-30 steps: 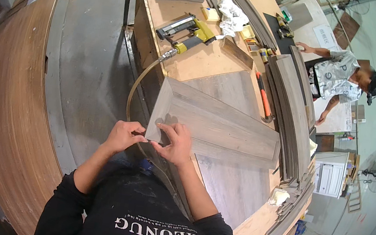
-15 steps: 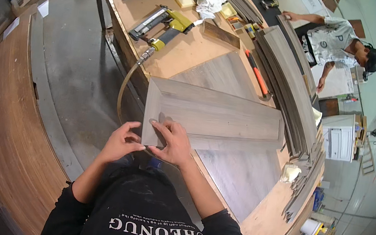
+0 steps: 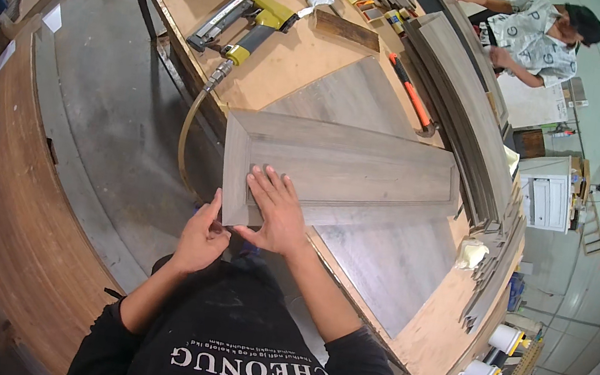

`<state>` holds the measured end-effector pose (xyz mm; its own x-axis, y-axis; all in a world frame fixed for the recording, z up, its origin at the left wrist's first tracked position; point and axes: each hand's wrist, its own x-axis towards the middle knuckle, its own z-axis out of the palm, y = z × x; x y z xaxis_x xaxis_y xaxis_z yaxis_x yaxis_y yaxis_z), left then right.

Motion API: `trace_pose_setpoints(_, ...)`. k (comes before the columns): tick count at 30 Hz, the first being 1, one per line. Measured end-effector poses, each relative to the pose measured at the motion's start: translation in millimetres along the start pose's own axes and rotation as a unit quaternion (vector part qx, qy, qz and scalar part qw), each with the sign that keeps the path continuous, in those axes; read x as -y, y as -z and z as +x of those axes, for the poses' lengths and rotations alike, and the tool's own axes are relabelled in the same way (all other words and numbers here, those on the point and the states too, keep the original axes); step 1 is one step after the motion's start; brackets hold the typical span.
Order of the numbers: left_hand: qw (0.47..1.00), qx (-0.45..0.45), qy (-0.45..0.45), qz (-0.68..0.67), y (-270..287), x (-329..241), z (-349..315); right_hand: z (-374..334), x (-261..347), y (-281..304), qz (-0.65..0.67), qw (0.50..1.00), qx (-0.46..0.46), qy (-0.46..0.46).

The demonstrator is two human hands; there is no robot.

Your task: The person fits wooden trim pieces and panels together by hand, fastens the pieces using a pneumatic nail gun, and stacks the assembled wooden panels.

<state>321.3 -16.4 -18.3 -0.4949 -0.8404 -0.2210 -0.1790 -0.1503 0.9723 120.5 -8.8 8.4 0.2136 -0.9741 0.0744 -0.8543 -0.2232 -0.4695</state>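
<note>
A grey wood-grain framed panel (image 3: pixel 349 168) lies flat on the plywood workbench (image 3: pixel 286 69), its near-left corner overhanging the bench edge. My right hand (image 3: pixel 277 211) rests palm down on that corner, fingers spread. My left hand (image 3: pixel 201 235) pinches the panel's near-left edge from below, thumb and fingers closed on it. Under the panel lies a larger grey board (image 3: pixel 398 256).
A yellow pneumatic nail gun (image 3: pixel 251 21) with its hose (image 3: pixel 187 139) lies at the bench's far left. An orange-handled tool (image 3: pixel 411 95) and stacked grey mouldings (image 3: pixel 466 111) sit to the right. Another person (image 3: pixel 536 36) works at the far end. White buckets (image 3: pixel 492 356) stand lower right.
The view has shifted, so the panel and my hands now sit more central. My right hand has flattened onto the panel's corner; my left hand stays at its edge.
</note>
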Motion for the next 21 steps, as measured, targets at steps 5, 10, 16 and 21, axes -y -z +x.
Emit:
trace_pose_setpoints(5,0.997,-0.013,0.015,0.069,-5.9,-19.5,0.1,2.9,-0.6,-0.6,0.015,1.000,0.000,-0.003)
trace_pose_setpoints(10,0.980,-0.038,0.037,0.190,-10.2,-31.3,0.3,5.7,1.0,5.2,-0.002,1.000,0.001,0.029)
trace_pose_setpoints(16,0.937,-0.009,-0.052,0.345,55.7,-66.3,58.0,-1.7,-5.0,4.9,-0.002,1.000,0.017,0.004)
trace_pose_setpoints(21,0.862,-0.126,-0.201,0.449,82.9,-101.2,229.9,0.5,-0.5,4.2,-0.005,0.999,0.037,0.006)
